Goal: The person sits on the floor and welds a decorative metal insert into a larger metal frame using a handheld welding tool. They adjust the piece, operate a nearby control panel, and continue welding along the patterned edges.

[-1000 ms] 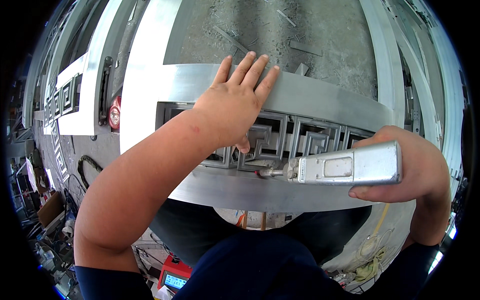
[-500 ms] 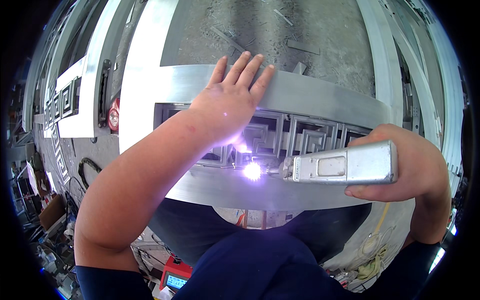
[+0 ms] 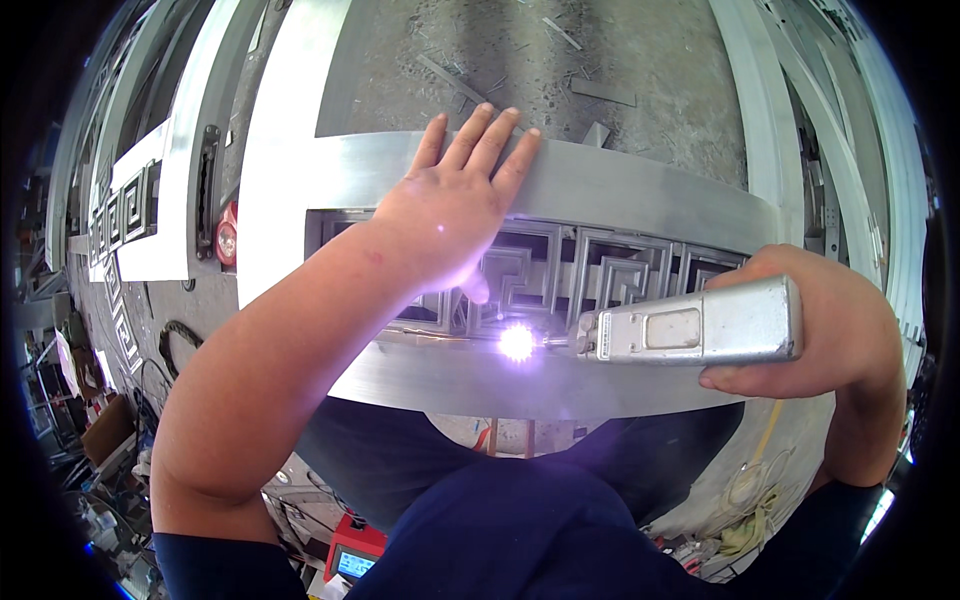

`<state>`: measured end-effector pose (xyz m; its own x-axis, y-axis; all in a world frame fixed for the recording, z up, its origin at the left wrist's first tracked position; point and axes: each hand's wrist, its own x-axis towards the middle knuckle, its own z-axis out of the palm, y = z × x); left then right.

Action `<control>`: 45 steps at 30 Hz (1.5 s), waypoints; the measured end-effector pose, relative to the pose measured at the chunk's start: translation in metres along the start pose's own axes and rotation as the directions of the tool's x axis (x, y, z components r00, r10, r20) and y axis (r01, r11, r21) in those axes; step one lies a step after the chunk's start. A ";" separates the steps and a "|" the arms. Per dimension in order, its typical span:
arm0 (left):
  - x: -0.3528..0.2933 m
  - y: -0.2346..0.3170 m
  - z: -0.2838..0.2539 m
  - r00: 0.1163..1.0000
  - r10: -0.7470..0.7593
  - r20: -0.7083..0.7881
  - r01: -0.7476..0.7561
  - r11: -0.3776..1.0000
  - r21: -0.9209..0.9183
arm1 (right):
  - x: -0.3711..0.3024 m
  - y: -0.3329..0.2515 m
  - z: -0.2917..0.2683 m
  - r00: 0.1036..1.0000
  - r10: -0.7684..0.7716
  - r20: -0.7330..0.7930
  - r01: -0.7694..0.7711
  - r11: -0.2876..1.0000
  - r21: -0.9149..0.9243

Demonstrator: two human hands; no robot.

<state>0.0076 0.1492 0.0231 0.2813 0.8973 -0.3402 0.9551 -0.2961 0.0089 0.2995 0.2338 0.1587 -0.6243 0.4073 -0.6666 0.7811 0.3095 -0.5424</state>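
Note:
My right hand [image 3: 800, 325] is wrapped round a silver handheld welding gun [image 3: 670, 325], its nozzle pointing left. A bright white-violet glare at the tip hides the exact contact spot, along the inner edge of the near rail [image 3: 430, 380] of a metal frame. Fingers spread, my left hand [image 3: 460, 190] lies across the frame's far rail [image 3: 620, 175], its thumb hanging over the opening. Between the two rails sits a grey openwork panel [image 3: 625, 275] with a squared spiral pattern, partly covered by my left hand and forearm.
Beyond the frame, the concrete floor [image 3: 440, 40] carries several loose metal strips [image 3: 603, 92]. More frames with spiral panels [image 3: 130, 205] stand at the left, near a red round lamp-like object [image 3: 227, 235]. A red box with a lit display [image 3: 354, 562] is below. Cables [image 3: 755, 485] lie lower right.
The welding gun and its bright spot have shifted slightly right along the near rail. My left hand has moved slightly left and stays spread on the far rail.

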 end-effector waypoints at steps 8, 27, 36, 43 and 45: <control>0.000 -0.001 0.001 1.000 0.006 -0.011 -0.006 1.000 -0.009 | -0.003 0.000 -0.003 1.000 0.022 0.019 -0.022 1.000 0.004; 0.000 0.000 -0.007 0.998 -0.003 0.057 0.002 1.000 0.021 | -0.021 0.022 -0.006 0.990 -0.071 -0.124 0.090 0.984 0.155; -0.001 -0.002 0.000 1.000 0.019 -0.018 -0.020 0.998 -0.058 | -0.002 0.000 -0.001 1.000 -0.026 -0.015 0.028 0.996 0.081; -0.002 -0.003 -0.003 1.000 0.024 -0.011 -0.025 0.998 -0.063 | 0.005 -0.007 -0.001 0.998 0.055 0.041 -0.059 0.993 0.099; -0.001 -0.003 -0.004 1.000 0.024 -0.009 -0.024 0.998 -0.060 | 0.007 -0.007 0.000 0.997 0.059 0.043 -0.062 0.995 0.077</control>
<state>0.0050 0.1500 0.0271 0.3048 0.8928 -0.3317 0.9518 -0.2977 0.0736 0.2896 0.2340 0.1581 -0.5772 0.3880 -0.7186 0.8149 0.2165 -0.5376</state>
